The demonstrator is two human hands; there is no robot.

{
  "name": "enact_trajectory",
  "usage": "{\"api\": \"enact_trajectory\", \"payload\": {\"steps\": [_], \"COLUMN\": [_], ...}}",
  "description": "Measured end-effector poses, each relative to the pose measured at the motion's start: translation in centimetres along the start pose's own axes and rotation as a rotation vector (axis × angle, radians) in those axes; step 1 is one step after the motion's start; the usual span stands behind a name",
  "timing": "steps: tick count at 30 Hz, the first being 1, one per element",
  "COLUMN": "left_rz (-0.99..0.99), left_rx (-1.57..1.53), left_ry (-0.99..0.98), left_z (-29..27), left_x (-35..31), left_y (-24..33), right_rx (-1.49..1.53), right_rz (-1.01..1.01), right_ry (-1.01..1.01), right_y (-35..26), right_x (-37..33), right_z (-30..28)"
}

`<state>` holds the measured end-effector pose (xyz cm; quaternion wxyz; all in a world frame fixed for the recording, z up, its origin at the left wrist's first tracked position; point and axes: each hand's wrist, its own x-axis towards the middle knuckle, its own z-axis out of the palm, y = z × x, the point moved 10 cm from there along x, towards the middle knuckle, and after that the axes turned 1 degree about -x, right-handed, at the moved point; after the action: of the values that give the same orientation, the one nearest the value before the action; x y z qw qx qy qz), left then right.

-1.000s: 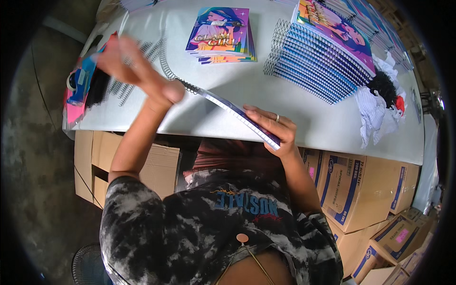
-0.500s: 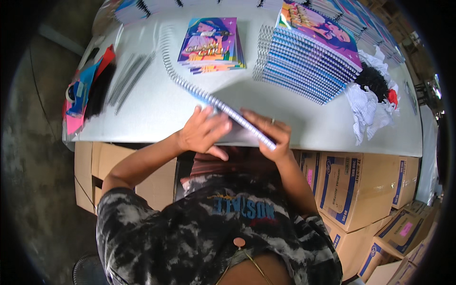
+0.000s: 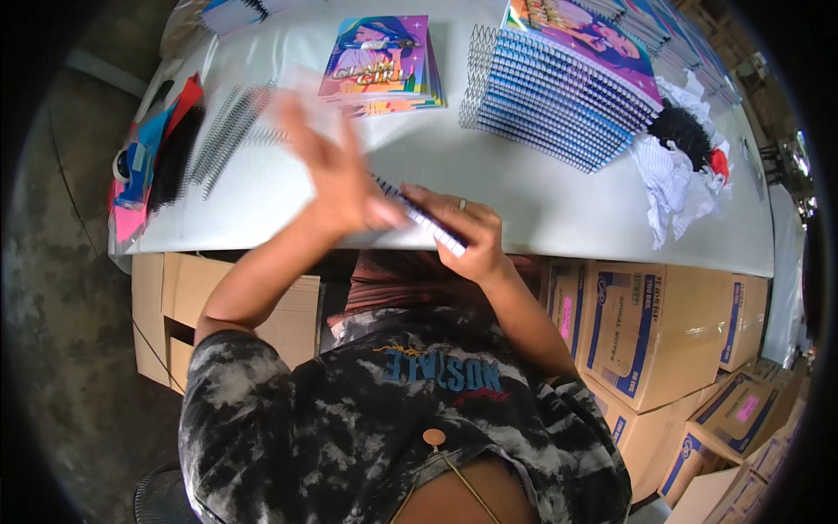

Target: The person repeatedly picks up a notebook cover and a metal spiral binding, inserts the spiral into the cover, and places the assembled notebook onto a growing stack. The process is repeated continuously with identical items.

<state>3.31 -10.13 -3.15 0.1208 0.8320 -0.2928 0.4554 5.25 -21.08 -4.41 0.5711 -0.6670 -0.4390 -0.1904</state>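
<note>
My right hand (image 3: pixel 467 229) grips a spiral notebook (image 3: pixel 447 237), tilted with its bound edge up, near the table's front edge. My left hand (image 3: pixel 332 175) is open beside it, fingers spread and blurred by motion, covering the notebook's far end. Past the left fingers shows part of a loose wire coil (image 3: pixel 262 136); whether it joins the notebook is hidden. Ahead lies a small pile of colourful illustrated covers (image 3: pixel 375 61) with a pen-like tool (image 3: pixel 388 43) on top. A tall stack of spiral-bound notebooks (image 3: pixel 567 96) stands to the right.
Loose metal coils (image 3: pixel 231 131) and black coils (image 3: pixel 177 162) lie at left, by a blue tape dispenser (image 3: pixel 133 175). Crumpled white cloth (image 3: pixel 663 192) with a black bundle (image 3: pixel 681 135) sits at right. Cardboard boxes (image 3: pixel 672 336) stand below the table. More notebooks line the back.
My left hand has swung up and left from the notebook's spine. The long coil that stretched away from the notebook is now mostly out of sight. The right hand keeps its hold.
</note>
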Motion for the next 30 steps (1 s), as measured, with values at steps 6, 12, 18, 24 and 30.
{"api": "enact_trajectory", "payload": {"steps": [6,12,18,24,30], "left_rz": [0.149,0.107,-0.013,0.178,-0.028], "left_rx": [-0.011,-0.341,-0.05,-0.182,-0.271], "left_ry": [0.111,-0.172,0.231,0.115,-0.047], "left_z": [-2.0,1.8,-1.5,-0.8,1.5], "left_x": [-1.5,-4.3,2.3,-1.2,-2.5], "left_y": [3.7,5.3,2.6,6.0,5.9], "right_rx": [-0.003,0.045,-0.072,0.039,0.132], "right_rz": [0.07,0.084,0.082,0.127,0.117], "right_ry": [0.022,0.07,0.006,-0.004,0.108], "right_y": [0.6,1.2,0.2,1.1,0.5], "right_x": [-0.4,-0.2,-0.4,0.1,0.9], "right_z": [0.1,-0.2,1.2,0.7,0.7]}}
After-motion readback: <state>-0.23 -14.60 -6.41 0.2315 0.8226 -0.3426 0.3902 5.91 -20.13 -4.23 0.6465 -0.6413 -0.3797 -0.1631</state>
